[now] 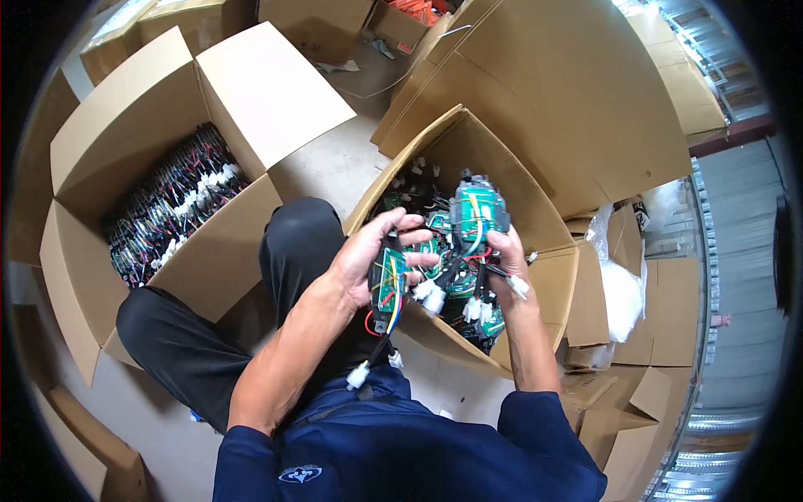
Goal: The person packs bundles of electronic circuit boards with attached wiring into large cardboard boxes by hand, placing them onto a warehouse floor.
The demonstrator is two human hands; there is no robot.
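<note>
A single green circuit board in a dark casing lies in my left hand, its fingers partly spread. From its lower end hang coloured wires with white plug connectors. Over the open carton, my right hand grips a stack of similar green circuit boards in dark casings. White connectors on wires dangle around that hand. Below both hands, a jumble of boards and wires fills part of the carton.
To the left stands another open carton, holding rows of packed wired boards. A large cardboard sheet rises behind the right carton. White plastic wrapping and more boxes are at right. My bent knees are between the cartons.
</note>
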